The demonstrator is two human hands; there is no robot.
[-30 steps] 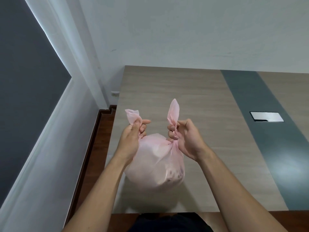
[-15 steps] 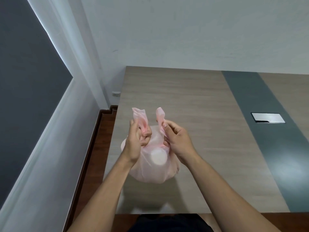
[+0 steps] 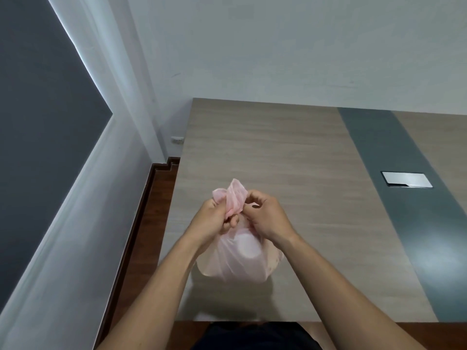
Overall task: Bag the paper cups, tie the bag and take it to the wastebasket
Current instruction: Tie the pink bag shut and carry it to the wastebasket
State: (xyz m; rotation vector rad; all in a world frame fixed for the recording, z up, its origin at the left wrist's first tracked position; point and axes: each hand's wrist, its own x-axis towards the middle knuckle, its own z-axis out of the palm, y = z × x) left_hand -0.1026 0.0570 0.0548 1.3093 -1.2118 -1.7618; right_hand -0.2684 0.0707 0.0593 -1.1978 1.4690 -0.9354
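A thin pink plastic bag (image 3: 240, 261) bulges above the wooden table (image 3: 278, 152), near its front left part. Pale round shapes of paper cups show dimly through the plastic. The bag's two handle ears (image 3: 233, 198) are crossed over each other at the top. My left hand (image 3: 214, 221) grips one ear from the left, fingers curled round it. My right hand (image 3: 265, 215) pinches the other ear from the right. The two hands are close together over the bag's neck.
A dark grey strip (image 3: 394, 198) runs along the table with a silver cable hatch (image 3: 406, 179) in it. White walls stand behind and to the left, with a socket (image 3: 177, 140) low on the wall. Brown wooden floor (image 3: 151, 223) shows left of the table.
The hands have come together from holding the two ears apart. The ears are now crossed over the neck, and the bag sits a little lower and nearer the table's front.
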